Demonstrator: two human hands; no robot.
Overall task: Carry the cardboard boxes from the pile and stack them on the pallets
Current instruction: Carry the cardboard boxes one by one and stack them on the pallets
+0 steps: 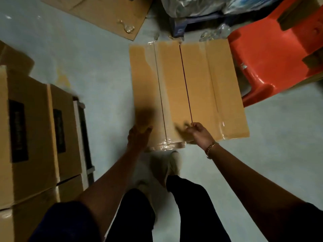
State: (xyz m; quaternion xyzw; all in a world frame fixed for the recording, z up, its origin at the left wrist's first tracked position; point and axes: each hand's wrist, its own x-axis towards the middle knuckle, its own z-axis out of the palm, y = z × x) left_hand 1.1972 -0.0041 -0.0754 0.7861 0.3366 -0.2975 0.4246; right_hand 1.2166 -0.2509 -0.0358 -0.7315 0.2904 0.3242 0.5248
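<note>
**Two hands at the near end of a long load**

Both hands meet the cardboard boxes at the end closest to the person. The boxes lie flat on the floor directly ahead, apparently several narrow cartons side by side with clear tape over their ends. Their long axis runs straight away from the body, so the far end is well beyond arm's reach and only the near short edge can be taken.

The right hand sits at that near edge, just where a dark seam between two cartons ends. Its fingers are curled and seem to pinch the top edge there.

The left hand is at the near left corner with its fingertips on the top face. Motion blur hides whether it grips or merely touches.

The two hands are about equally close to the load, the right nearer its middle and the left at its corner.

Judging from this, a lift would tip the near end up first, and the right hand would need to shift outward for balance.

Stacked boxes stand to the left, well apart, and a red plastic chair sits just beside the load's far right corner.
</note>
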